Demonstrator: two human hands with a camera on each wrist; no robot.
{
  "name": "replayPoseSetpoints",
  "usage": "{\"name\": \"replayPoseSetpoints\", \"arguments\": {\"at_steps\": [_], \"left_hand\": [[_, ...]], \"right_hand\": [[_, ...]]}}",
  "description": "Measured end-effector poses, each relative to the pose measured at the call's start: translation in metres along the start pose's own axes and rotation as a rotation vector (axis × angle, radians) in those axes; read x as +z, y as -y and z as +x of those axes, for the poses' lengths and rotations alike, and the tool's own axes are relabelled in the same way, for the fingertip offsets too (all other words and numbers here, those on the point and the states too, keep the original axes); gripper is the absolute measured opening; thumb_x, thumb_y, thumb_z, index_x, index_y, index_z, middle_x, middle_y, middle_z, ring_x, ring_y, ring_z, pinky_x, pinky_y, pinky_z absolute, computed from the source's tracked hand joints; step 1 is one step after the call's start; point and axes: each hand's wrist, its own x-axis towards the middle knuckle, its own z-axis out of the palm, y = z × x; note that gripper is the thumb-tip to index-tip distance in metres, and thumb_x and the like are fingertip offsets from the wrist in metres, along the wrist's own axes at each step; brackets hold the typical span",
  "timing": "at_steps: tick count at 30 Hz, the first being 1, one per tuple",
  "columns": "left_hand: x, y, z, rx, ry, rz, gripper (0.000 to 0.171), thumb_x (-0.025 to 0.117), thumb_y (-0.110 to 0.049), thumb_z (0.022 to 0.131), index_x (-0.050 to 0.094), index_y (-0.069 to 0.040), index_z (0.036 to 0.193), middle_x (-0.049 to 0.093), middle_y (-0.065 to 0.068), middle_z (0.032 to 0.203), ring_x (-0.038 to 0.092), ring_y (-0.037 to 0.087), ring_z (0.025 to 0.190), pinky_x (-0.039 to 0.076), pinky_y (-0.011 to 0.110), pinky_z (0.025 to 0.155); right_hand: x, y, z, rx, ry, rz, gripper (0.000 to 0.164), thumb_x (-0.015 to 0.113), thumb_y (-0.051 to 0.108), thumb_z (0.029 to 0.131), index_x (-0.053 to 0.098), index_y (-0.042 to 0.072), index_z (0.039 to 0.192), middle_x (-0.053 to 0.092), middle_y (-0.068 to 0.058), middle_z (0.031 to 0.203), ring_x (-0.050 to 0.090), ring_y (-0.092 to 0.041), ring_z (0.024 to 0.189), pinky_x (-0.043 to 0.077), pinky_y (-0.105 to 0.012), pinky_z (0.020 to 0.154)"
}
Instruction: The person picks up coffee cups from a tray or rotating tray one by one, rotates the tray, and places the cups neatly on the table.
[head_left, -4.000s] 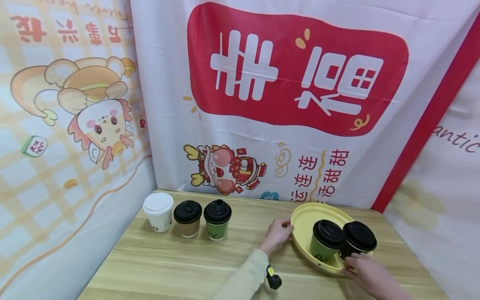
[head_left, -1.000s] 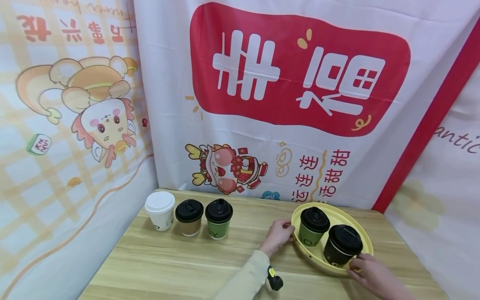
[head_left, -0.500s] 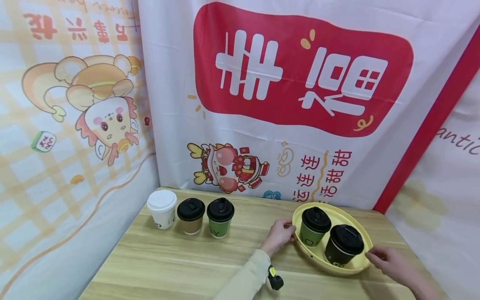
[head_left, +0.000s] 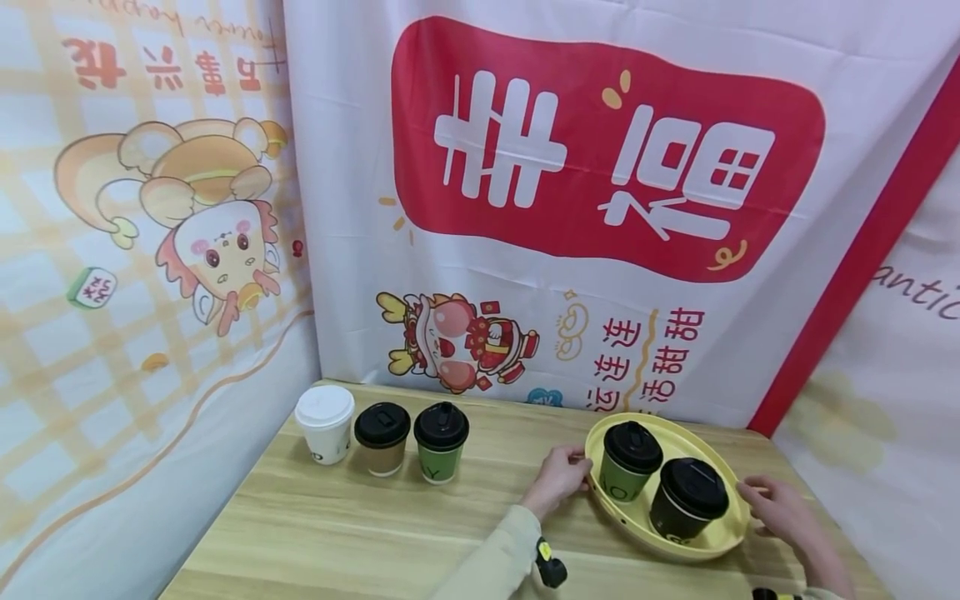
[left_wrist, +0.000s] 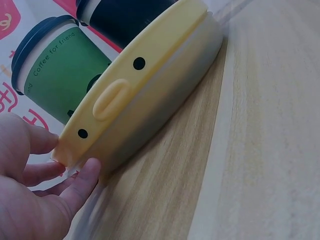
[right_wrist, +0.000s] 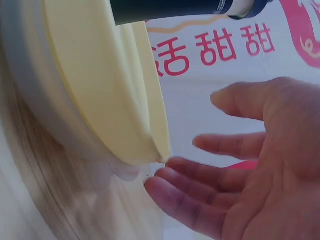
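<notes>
Shifted black cup (head_left: 688, 500) partly hides yellow tray (head_left: 681, 439).

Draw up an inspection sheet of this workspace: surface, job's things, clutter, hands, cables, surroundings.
Surface: wood-grain table.
Job's things: yellow tray carrying a green cup and a black cup, both lidded and upright.
Clutter: white cup, brown cup and second green cup standing in a row left of the tray, all lidded.
Hands: left hand grips the tray's edge; right hand is open at the opposite edge, contact uncertain.
Cables: nothing seen.
Surroundings: printed cloth behind the table.
</notes>
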Motion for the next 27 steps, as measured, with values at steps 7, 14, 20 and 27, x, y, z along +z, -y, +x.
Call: {"name": "replayPoseSetpoints", "arguments": {"at_steps": [7,14,20,27], "left_hand": [[0.001,0.003,0.000,0.002,-0.005,-0.002,0.028,0.058,-0.007,0.088,0.061,-0.003,0.116,0.061,0.002,0.086,0.059,0.013,0.066,0.056,0.032,0.061],[0.003,0.007,0.002,0.004,-0.012,-0.012,0.027,0.059,-0.007,0.088,0.062,-0.004,0.115,0.060,0.001,0.085,0.058,0.013,0.066,0.056,0.033,0.060],[0.003,0.005,0.002,-0.008,-0.011,0.007,0.029,0.059,-0.008,0.088,0.061,-0.004,0.117,0.061,0.001,0.086,0.058,0.013,0.066,0.056,0.032,0.060],[-0.003,-0.001,0.003,-0.019,0.010,0.052,0.030,0.060,-0.013,0.088,0.061,-0.006,0.118,0.062,0.000,0.087,0.060,0.014,0.070,0.055,0.031,0.063]], "right_hand": [[0.006,-0.010,0.009,0.091,0.011,0.139,0.058,0.040,0.029,0.098,0.028,-0.018,0.130,0.056,-0.033,0.103,0.063,-0.020,0.080,0.057,-0.034,0.066],[0.006,-0.024,0.007,0.175,0.021,0.249,0.059,0.040,0.027,0.098,0.026,-0.020,0.130,0.061,-0.004,0.084,0.062,-0.013,0.071,0.057,-0.032,0.065],[0.010,-0.034,0.004,0.188,0.034,0.276,0.062,0.039,0.031,0.098,0.026,-0.020,0.131,0.065,-0.012,0.093,0.065,-0.016,0.074,0.057,-0.035,0.069],[0.011,-0.035,0.009,0.170,0.052,0.267,0.064,0.041,0.033,0.098,0.029,-0.020,0.132,0.065,-0.008,0.093,0.064,-0.012,0.075,0.056,-0.030,0.070]]}}
